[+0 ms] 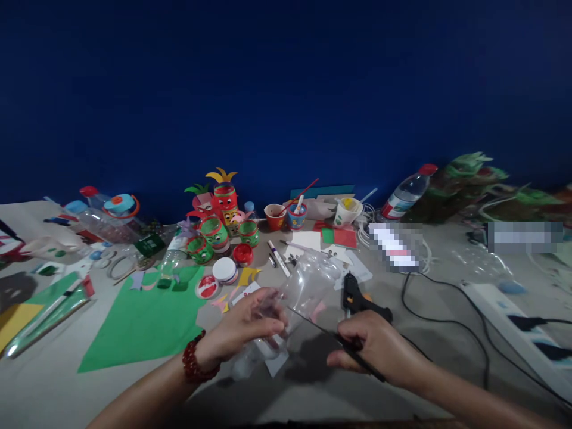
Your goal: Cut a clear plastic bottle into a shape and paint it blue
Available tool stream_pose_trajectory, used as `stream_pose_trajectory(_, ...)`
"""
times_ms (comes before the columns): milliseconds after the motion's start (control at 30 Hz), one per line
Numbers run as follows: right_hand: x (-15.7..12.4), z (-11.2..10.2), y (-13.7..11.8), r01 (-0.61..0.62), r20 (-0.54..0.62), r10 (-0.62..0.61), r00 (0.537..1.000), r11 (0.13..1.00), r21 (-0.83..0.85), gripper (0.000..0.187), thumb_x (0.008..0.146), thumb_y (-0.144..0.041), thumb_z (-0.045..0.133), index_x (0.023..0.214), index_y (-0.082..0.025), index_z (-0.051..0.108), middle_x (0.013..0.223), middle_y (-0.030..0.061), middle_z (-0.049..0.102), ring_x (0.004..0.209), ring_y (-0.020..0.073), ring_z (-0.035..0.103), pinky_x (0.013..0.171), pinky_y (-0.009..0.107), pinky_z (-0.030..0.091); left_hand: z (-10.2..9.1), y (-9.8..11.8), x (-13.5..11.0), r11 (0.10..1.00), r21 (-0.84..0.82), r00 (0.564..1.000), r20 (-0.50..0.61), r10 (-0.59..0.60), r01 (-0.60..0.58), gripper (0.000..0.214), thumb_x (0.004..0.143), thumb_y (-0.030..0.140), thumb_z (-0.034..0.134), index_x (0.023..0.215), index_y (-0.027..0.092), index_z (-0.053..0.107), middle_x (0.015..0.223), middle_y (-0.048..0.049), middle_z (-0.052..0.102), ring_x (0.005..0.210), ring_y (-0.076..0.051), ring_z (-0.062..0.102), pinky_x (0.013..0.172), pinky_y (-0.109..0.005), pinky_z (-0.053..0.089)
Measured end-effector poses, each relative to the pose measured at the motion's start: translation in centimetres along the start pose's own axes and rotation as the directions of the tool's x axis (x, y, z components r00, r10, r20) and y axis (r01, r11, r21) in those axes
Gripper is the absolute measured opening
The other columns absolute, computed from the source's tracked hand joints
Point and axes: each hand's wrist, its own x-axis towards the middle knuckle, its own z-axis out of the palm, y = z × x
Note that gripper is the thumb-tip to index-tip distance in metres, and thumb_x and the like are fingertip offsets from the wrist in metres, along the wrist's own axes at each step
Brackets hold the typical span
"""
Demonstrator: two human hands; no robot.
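Tilted clear bottle w/ thin black blade at its side.

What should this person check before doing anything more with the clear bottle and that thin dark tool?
1. Left hand grips the clear plastic bottle: ok, it is wrapped around one end.
2. Right hand holds the thin dark tool: ok.
3. Tool tip clear of the left hand: cannot tell, that spot is blurred.
4. Glue gun out of the way: not ok, it lies just behind the right hand.
5. Black cord clear of the arms: cannot tell, it runs close by the right forearm.
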Motion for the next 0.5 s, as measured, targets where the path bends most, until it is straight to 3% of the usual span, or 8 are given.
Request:
stream_pose_trajectory(333,0.8,0.1,0.1,0.079,0.012,-0.079,0.997,0.997,-0.026,0.066,0.075,-0.075,0.062,0.052,-0.019,0.036,0.052,-0.0064,0.035,0.051,0.0088,0.031,0.050,0.025,0.021,0.0,0.0,0.7,0.998,-0.024,0.987,0.153,-0.047,0.051,0.051,0.080,0.027,0.074,0.127,0.021,0.054,0.094,-0.0059,0.066,0.083,-0.019,0.067,0.066,-0.030,0.056)
stream_pose_trajectory(400,1.0,-0.6,0.0,0.062,0.062,-0.058,0.996,0.996,-0.064,0.064,0.073,-0.072,0.067,0.052,-0.019,0.038,0.052,-0.0057,0.038,0.051,0.0092,0.033,0.050,0.024,0.021,-0.2,0.1,0.6,0.999,0.044,0.991,0.129,-0.020,0.014,0.052,0.078,0.027,0.076,0.125,0.021,0.056,0.095,-0.0058,0.065,0.086,-0.019,0.065,0.071,-0.031,0.055)
stream_pose_trajectory(500,0.6,-2.8,1.1,0.038,0.130,-0.015,0.991,0.984,-0.175,0.057,0.068,-0.065,0.075,0.052,-0.019,0.045,0.054,-0.0035,0.046,0.052,0.0110,0.039,0.050,0.024,0.023,-1.1,0.9,-0.2,0.958,0.260,0.993,0.013,0.118,-0.117,0.054,0.078,0.028,0.077,0.127,0.022,0.055,0.099,-0.0058,0.065,0.088,-0.019,0.062,0.075,-0.030,0.053)
